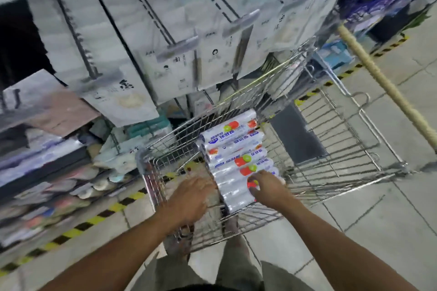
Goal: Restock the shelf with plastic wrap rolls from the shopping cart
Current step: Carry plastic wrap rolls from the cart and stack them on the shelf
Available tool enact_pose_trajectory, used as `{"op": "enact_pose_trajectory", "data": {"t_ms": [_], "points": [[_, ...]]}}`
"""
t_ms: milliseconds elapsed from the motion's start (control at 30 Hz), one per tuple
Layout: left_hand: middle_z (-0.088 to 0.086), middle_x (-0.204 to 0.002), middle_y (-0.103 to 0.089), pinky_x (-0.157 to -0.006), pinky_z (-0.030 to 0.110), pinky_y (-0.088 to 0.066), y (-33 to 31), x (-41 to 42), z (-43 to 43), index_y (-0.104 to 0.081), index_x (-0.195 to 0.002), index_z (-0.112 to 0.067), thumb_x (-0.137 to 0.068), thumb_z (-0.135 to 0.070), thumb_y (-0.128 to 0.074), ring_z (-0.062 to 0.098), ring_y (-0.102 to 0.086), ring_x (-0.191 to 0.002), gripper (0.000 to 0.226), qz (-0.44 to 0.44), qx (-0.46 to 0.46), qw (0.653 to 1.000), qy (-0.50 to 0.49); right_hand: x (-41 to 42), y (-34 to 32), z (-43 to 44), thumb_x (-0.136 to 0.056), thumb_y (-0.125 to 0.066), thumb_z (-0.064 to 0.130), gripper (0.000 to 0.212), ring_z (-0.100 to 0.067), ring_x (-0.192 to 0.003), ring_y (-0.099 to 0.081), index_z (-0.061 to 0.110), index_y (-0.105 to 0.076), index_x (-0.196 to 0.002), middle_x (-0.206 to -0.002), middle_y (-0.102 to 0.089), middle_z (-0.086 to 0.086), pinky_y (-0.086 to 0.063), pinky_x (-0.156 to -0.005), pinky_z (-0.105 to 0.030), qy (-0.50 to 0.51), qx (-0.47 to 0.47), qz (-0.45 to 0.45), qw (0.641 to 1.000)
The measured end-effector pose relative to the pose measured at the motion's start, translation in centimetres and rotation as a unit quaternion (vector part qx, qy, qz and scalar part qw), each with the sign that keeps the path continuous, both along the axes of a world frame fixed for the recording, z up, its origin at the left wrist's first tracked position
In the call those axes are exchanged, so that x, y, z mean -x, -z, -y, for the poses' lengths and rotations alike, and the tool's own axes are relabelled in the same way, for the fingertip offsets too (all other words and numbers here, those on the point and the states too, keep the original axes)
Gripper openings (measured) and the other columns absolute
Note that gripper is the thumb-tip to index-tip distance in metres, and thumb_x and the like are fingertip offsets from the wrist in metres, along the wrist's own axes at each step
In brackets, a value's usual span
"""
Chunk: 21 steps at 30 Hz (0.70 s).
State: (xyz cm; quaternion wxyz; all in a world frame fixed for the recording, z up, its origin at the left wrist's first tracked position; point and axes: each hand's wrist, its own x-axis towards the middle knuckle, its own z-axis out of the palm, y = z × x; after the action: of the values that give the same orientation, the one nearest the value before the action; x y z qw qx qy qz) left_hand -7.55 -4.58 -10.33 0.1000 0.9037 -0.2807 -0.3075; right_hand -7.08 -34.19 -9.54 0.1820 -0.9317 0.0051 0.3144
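Several white plastic wrap rolls [233, 149] with red and green label marks lie stacked side by side in the wire shopping cart [331, 146]. My left hand [191, 198] reaches into the cart at the left end of the nearest rolls, fingers loosely bent; blur hides whether it grips one. My right hand [269, 186] lies on top of the nearest roll, fingers curving down over its right end. The shelf [71, 153] stands to the left of the cart, packed with packaged goods.
White packets hang on pegs [179, 45] above and behind the cart. A pale pole [387, 85] slants down at the right. Yellow-black hazard tape [94, 220] runs along the floor at the shelf's foot. Grey floor tiles lie to the right.
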Motion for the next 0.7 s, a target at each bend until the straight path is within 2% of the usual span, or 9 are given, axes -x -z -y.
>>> {"op": "enact_pose_trajectory", "data": {"t_ms": [167,267,367,433,500,600,700], "points": [[0.003,-0.163,-0.037,-0.125,0.040,-0.019,1.6,-0.4,1.3,-0.043,-0.153,-0.024,-0.095,-0.035,-0.052,0.026,-0.028,-0.153,0.060,-0.050,0.005,0.987,-0.150,-8.6,7.3,0.3,-0.090,-0.060,0.033,0.047,-0.029,-0.125,-0.055,0.026,-0.059,-0.136,-0.137,-0.058,-0.005,-0.049,-0.101,-0.039,-0.082,-0.001,-0.081,0.993],[0.005,-0.159,-0.045,-0.121,0.040,-0.029,2.9,-0.7,2.2,-0.051,-0.148,-0.023,-0.095,-0.033,-0.056,0.029,-0.038,-0.148,0.055,-0.054,0.012,0.969,-0.239,-13.7,10.9,-0.2,-0.088,-0.062,0.025,0.048,-0.031,-0.129,-0.053,0.022,-0.059,-0.136,-0.139,-0.057,-0.009,-0.048,-0.103,-0.039,-0.140,0.007,-0.050,0.989],[0.006,-0.155,-0.048,-0.116,0.038,-0.035,4.4,-1.1,3.2,-0.053,-0.147,-0.020,-0.092,-0.038,-0.052,0.029,-0.041,-0.145,0.058,-0.079,0.043,0.941,-0.325,-17.3,13.7,-1.1,-0.084,-0.067,0.020,0.060,-0.030,-0.133,-0.047,0.018,-0.051,-0.142,-0.144,-0.052,-0.009,-0.047,-0.104,-0.040,-0.190,0.043,-0.021,0.981],[0.000,-0.156,-0.046,-0.115,0.027,-0.029,5.5,-1.4,3.9,-0.049,-0.150,-0.022,-0.092,-0.041,-0.047,0.023,-0.039,-0.146,0.061,-0.094,0.065,0.922,-0.370,-18.7,15.8,-1.3,-0.079,-0.069,0.018,0.062,-0.028,-0.132,-0.046,0.019,-0.050,-0.138,-0.143,-0.050,-0.007,-0.044,-0.106,-0.039,-0.221,0.084,-0.009,0.972],[-0.009,-0.153,-0.046,-0.112,0.018,-0.025,6.7,-1.5,4.3,-0.047,-0.149,-0.029,-0.096,-0.038,-0.050,0.012,-0.039,-0.144,0.054,-0.091,0.088,0.905,-0.406,-19.3,17.9,-1.2,-0.077,-0.071,0.017,0.061,-0.026,-0.130,-0.046,0.022,-0.052,-0.135,-0.139,-0.051,-0.004,-0.040,-0.109,-0.040,-0.236,0.101,0.003,0.967],[-0.018,-0.141,-0.053,-0.106,0.016,-0.033,7.7,-1.6,4.9,-0.054,-0.140,-0.037,-0.098,-0.030,-0.052,0.000,-0.045,-0.130,0.042,-0.073,0.104,0.896,-0.425,-19.5,20.0,-0.6,-0.080,-0.072,0.019,0.055,-0.023,-0.124,-0.050,0.026,-0.051,-0.131,-0.134,-0.053,0.000,-0.043,-0.104,-0.038,-0.274,0.126,0.039,0.953],[-0.021,-0.135,-0.056,-0.101,0.012,-0.035,7.8,-1.6,5.5,-0.058,-0.135,-0.038,-0.099,-0.031,-0.050,-0.004,-0.047,-0.124,0.038,-0.097,0.130,0.879,-0.449,-19.4,19.8,-0.2,-0.086,-0.069,0.025,0.048,-0.022,-0.123,-0.052,0.027,-0.051,-0.130,-0.134,-0.054,0.002,-0.044,-0.099,-0.040,-0.315,0.126,0.069,0.938]]}}
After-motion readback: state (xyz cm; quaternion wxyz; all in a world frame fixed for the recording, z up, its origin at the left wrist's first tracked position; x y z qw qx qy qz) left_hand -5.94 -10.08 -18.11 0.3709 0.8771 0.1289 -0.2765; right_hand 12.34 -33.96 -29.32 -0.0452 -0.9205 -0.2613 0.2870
